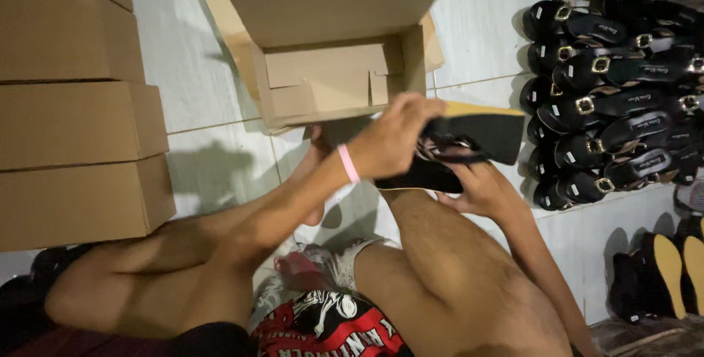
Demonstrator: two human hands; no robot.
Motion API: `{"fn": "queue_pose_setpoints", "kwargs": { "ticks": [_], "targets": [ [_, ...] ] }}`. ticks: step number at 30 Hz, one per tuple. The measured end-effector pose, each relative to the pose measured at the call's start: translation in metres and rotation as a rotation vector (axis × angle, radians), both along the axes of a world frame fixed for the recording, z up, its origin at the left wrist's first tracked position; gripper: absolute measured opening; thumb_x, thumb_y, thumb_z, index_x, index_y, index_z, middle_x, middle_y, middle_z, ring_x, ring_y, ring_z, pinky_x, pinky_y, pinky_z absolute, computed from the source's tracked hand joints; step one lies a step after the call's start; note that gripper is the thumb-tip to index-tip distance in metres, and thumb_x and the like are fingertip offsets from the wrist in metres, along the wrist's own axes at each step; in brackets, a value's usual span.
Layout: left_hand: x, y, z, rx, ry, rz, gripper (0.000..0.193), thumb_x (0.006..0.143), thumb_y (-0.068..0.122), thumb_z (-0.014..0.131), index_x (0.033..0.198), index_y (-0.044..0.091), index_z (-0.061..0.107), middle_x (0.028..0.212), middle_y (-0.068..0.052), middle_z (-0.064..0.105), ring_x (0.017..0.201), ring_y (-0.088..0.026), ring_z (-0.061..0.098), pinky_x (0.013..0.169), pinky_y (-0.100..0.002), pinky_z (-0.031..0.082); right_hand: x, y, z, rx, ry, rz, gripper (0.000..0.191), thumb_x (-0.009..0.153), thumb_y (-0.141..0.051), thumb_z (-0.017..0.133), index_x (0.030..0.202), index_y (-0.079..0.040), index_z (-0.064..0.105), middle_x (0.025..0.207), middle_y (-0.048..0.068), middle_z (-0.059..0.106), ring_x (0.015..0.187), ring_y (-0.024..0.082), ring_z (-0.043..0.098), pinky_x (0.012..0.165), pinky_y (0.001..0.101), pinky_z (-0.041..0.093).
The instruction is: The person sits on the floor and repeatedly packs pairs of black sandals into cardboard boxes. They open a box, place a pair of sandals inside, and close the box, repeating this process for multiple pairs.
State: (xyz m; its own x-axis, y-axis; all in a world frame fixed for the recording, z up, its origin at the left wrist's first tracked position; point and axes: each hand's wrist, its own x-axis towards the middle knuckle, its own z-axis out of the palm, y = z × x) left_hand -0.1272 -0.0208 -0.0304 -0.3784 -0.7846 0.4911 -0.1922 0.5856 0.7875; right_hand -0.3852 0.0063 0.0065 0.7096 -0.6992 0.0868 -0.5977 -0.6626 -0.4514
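My left hand (396, 137) with a pink wristband grips the top of a pair of black sandals (469, 140) with tan soles. Underneath the pair, my right hand (477, 188) supports it from the near side. The sandals are pressed together, soles outward, held just in front of an open cardboard shoe box (330, 78) that stands on the tiled floor with its lid flipped up. The box interior looks empty. My bare knees sit below the hands.
Closed cardboard boxes (73, 122) are stacked at the left. Several black sandals with gold buckles (609, 100) lie in rows on the floor at the right, and more tan-soled ones (664, 269) at the lower right. A flat piece of cardboard lies under the open box.
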Motion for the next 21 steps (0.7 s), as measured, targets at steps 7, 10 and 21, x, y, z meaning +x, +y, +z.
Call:
{"fn": "queue_pose_setpoints", "kwargs": {
  "ticks": [7,10,21],
  "targets": [
    [-0.009,0.025,-0.009,0.039,0.047,0.051,0.06,0.083,-0.012,0.058,0.14,0.001,0.045,0.145,-0.019,0.052,0.129,-0.042,0.048,0.116,-0.049,0.04,-0.018,0.017,-0.01,0.034,-0.009,-0.063,0.057,0.068,-0.019,0.089,0.118,-0.005,0.067,0.116,0.018,0.067,0.102,0.038,0.069,0.085,0.0419,0.058],
    [0.007,0.012,-0.034,0.105,-0.015,0.04,0.061,0.082,-0.012,0.055,0.142,0.001,0.045,0.144,-0.02,0.054,0.127,-0.041,0.05,0.115,-0.047,0.043,-0.005,0.01,-0.023,0.068,-0.035,-0.025,0.063,0.066,-0.018,0.09,0.121,-0.002,0.064,0.114,0.022,0.065,0.098,0.04,0.068,0.082,0.0422,0.058],
    [0.025,-0.002,-0.063,0.133,0.097,0.094,0.058,0.08,-0.013,0.06,0.134,0.005,0.052,0.139,-0.016,0.056,0.135,-0.038,0.05,0.118,-0.045,0.041,0.006,-0.009,-0.03,0.028,-0.039,0.064,0.078,0.067,-0.019,0.087,0.139,-0.01,0.059,0.128,0.014,0.063,0.11,0.032,0.068,0.09,0.0389,0.06]
  ]
}}
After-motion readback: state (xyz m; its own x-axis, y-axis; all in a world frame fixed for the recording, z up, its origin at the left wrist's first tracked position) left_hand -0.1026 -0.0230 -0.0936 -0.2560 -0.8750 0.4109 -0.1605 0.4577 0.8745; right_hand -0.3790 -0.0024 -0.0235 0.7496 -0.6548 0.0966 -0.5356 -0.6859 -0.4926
